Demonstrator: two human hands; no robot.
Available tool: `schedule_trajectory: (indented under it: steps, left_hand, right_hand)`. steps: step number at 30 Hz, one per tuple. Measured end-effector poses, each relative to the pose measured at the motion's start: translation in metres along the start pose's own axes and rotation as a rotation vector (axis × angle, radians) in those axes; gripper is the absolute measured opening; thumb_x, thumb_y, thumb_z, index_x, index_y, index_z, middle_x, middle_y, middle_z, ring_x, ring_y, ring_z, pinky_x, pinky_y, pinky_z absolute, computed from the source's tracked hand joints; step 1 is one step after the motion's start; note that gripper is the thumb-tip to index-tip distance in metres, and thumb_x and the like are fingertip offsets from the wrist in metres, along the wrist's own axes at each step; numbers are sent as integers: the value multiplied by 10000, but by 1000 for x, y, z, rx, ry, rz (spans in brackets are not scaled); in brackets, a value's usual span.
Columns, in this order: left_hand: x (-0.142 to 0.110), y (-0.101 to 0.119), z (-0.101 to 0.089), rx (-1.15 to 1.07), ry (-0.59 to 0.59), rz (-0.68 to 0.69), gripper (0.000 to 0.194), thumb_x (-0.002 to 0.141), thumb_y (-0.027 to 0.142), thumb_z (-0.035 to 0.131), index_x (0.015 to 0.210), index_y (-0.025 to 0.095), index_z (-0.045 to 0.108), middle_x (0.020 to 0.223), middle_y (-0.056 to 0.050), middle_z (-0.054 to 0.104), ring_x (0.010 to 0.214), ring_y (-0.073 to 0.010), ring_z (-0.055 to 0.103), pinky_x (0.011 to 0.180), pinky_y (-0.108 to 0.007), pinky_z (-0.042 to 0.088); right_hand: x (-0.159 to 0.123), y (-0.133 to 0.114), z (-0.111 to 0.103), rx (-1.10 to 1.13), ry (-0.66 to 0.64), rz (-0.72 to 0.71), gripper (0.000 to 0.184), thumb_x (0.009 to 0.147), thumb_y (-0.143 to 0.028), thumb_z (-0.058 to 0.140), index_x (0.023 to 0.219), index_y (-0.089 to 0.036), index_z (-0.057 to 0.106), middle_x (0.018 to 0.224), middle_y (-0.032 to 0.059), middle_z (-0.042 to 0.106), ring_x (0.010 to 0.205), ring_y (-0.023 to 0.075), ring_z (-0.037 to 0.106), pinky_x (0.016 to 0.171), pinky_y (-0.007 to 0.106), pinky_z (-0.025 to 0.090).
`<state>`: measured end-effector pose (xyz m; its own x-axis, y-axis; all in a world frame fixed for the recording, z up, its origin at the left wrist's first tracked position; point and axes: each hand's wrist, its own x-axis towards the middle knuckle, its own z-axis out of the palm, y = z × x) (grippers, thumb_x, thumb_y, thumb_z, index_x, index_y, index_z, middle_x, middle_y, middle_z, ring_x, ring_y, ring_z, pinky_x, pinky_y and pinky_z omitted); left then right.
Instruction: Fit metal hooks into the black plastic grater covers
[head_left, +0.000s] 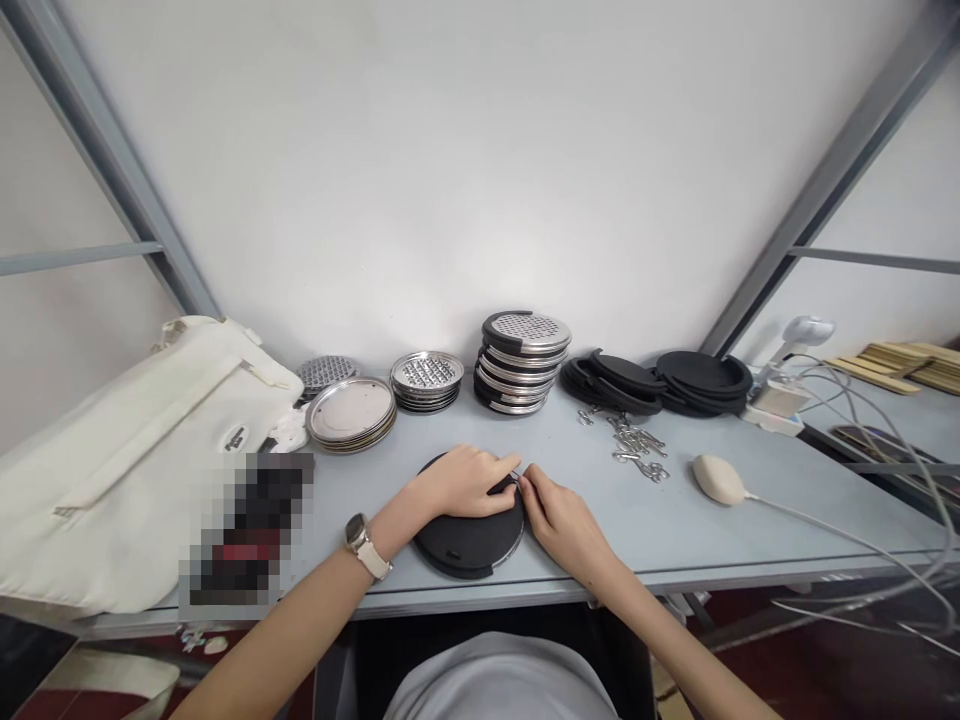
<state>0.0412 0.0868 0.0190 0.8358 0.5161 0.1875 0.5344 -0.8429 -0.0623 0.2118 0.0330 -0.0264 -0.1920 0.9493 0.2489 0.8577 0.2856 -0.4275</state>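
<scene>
A black round case (472, 543) with a metal rim lies flat near the table's front edge. My left hand (466, 482) rests across its top, fingers curled over the right side. At that edge my right hand (559, 520) is closed, thumb and fingertips pinching a small metal clip (515, 475), which the fingers mostly hide. Several loose metal clips (637, 445) lie to the right. Behind my hands rises a stack of metal grated discs with black rims (523, 365). Black round covers (619, 378) are heaped beside it, with another pile of black covers (703, 382) farther right.
Grated metal discs (427, 374) and plain metal discs (351, 412) are stacked at the back left. A white bag (142, 450) fills the left side. A cream mouse-shaped device (718, 479) trails a cable at the right, near a white charger (776, 405) and wooden pieces (874, 373).
</scene>
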Motion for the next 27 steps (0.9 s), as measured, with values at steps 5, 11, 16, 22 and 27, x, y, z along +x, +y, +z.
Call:
schedule_trajectory:
  steps: [5, 11, 16, 22, 27]
  left_hand:
    - [1, 0, 1, -1, -4, 15, 142, 902, 320, 422, 933, 197, 487, 719, -25, 651, 613, -202, 614, 523, -275, 325]
    - [1, 0, 2, 8, -5, 2, 157, 896, 327, 419, 926, 192, 492, 725, -33, 651, 601, -205, 608, 515, -288, 315]
    - [1, -1, 1, -81, 13, -64, 182, 869, 359, 458, 910, 188, 503, 674, -14, 617, 567, -184, 572, 493, -283, 288]
    - [2, -2, 1, -417, -27, -177, 152, 798, 309, 536, 914, 211, 524, 605, 54, 551, 565, -123, 524, 508, -228, 312]
    - [2, 3, 1, -182, 19, -196, 267, 818, 393, 497, 1006, 203, 498, 727, -10, 624, 652, -204, 598, 561, -279, 354]
  right_hand:
    - [0, 2, 2, -24, -14, -6, 207, 974, -288, 252, 839, -231, 397, 682, 7, 620, 600, 201, 622, 526, 265, 306]
    - [0, 3, 1, -22, -16, -15, 199, 973, -278, 260, 854, -231, 413, 701, 11, 627, 613, 202, 624, 533, 266, 311]
    - [1, 3, 0, -18, -22, -25, 202, 971, -277, 274, 839, -234, 420, 703, 6, 627, 606, 194, 617, 530, 262, 307]
    - [1, 3, 0, -28, -36, -44, 184, 966, -263, 283, 877, -231, 441, 732, 13, 645, 636, 198, 629, 536, 262, 311]
    - [0, 2, -1, -22, -20, -51, 200, 965, -268, 284, 847, -230, 442, 729, 11, 645, 624, 183, 621, 537, 256, 319]
